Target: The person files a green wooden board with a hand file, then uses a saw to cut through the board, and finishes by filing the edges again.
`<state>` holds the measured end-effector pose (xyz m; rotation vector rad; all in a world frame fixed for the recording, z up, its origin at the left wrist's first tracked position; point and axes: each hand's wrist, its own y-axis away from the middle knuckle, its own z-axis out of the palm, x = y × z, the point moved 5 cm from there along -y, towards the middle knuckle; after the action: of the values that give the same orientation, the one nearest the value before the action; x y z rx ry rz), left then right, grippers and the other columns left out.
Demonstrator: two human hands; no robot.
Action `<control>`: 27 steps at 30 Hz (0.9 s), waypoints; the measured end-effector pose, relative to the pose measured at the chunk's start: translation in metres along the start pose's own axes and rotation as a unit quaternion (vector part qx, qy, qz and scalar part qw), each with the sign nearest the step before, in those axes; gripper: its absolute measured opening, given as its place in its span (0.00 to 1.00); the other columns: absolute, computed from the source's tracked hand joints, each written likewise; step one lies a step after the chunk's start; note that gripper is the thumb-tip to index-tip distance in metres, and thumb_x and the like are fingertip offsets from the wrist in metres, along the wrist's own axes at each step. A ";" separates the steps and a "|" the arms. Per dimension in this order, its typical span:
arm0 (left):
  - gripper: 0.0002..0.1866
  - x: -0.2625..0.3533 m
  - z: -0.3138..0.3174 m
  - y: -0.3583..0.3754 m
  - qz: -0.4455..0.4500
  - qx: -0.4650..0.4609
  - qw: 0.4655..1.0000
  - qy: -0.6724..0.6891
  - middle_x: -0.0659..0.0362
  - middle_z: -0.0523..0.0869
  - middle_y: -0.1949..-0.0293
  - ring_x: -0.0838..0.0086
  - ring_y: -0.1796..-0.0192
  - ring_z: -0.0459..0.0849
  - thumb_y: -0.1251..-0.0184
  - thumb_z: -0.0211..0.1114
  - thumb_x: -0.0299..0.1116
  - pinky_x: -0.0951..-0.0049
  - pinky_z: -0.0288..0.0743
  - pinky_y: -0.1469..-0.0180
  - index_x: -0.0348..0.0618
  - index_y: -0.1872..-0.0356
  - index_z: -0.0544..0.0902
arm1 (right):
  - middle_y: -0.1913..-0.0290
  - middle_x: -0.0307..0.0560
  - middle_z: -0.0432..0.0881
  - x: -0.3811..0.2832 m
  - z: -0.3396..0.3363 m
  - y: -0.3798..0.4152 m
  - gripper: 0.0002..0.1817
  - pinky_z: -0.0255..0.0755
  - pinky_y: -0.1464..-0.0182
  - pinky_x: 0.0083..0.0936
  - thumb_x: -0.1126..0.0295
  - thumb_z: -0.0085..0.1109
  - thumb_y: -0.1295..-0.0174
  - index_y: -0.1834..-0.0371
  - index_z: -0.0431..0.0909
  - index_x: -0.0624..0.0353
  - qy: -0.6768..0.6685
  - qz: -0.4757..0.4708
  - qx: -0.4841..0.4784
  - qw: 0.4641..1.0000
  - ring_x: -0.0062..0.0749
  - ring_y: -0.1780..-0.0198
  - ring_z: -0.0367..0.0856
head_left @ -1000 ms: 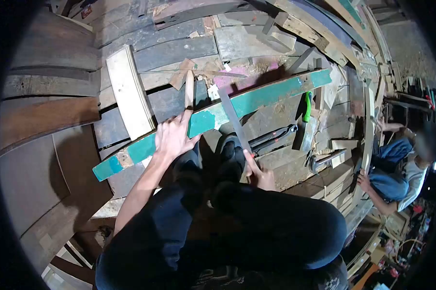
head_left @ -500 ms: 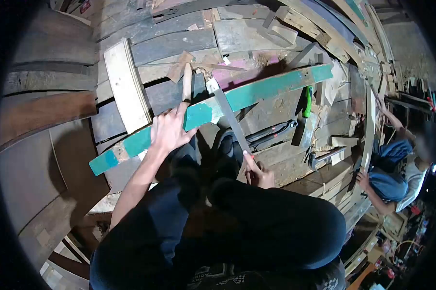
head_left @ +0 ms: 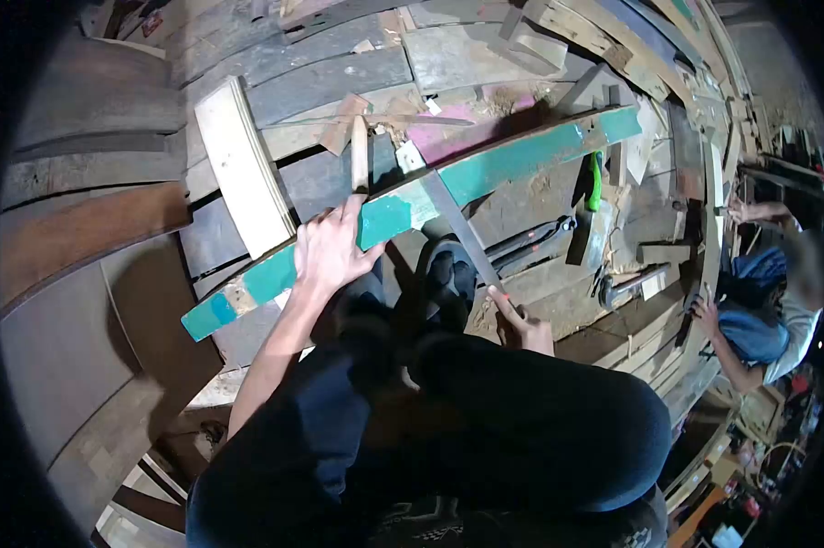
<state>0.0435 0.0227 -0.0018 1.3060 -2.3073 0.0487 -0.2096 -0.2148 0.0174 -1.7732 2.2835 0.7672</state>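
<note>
A long green-painted wooden board [head_left: 512, 164] lies slantwise in front of my knees, its paint worn at several spots. My left hand [head_left: 331, 248] grips it left of the middle, with the fingers over the far edge and the thumb on the near side. In my right hand [head_left: 526, 331] is the handle of a hand saw, its fingers closed round it. The saw's straight metal blade [head_left: 467, 236] runs up from that hand across the board, right of my left hand. Its far end is near the board's far edge.
Under the board are a wooden stick [head_left: 360, 155] and a pink panel [head_left: 448, 139]. A green-handled tool [head_left: 596, 183], a hammer [head_left: 633, 285] and a dark long tool [head_left: 526, 245] lie to the right. A pale plank [head_left: 238, 164] lies left. Another person [head_left: 768, 301] sits at far right, holding a long plank.
My right hand has drawn the saw back toward the lower right, so less blade reaches past the board. My left hand keeps its hold. The whole view has shifted slightly.
</note>
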 end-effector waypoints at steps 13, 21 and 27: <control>0.33 -0.005 0.005 0.002 0.028 0.027 0.999 -0.006 0.44 0.91 0.61 0.47 0.62 0.92 0.44 0.79 0.50 0.51 0.87 0.60 0.45 0.41 0.78 | 0.75 0.61 0.80 -0.037 -0.015 -0.095 0.36 0.77 0.70 0.50 0.66 0.60 0.28 0.16 0.64 0.29 -0.048 -0.086 0.062 0.993 0.61 0.75 0.83; 0.32 -0.005 0.005 0.000 0.036 0.038 0.999 0.008 0.44 0.91 0.62 0.49 0.62 0.92 0.43 0.78 0.49 0.52 0.86 0.60 0.47 0.40 0.79 | 0.72 0.58 0.81 0.003 0.012 0.005 0.41 0.78 0.69 0.43 0.74 0.65 0.35 0.18 0.69 0.31 -0.055 -0.017 0.027 0.998 0.52 0.75 0.84; 0.38 -0.004 0.006 0.001 0.006 0.000 1.000 0.005 0.47 0.91 0.53 0.49 0.54 0.92 0.47 0.80 0.49 0.51 0.86 0.51 0.46 0.36 0.76 | 0.71 0.61 0.82 -0.045 -0.002 -0.103 0.36 0.80 0.69 0.48 0.64 0.60 0.27 0.16 0.64 0.27 -0.074 -0.119 0.049 0.989 0.60 0.73 0.84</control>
<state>0.0424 0.0250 -0.0086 1.2901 -2.3060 0.0591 -0.0996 -0.1946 0.0073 -1.8344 1.9371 0.7025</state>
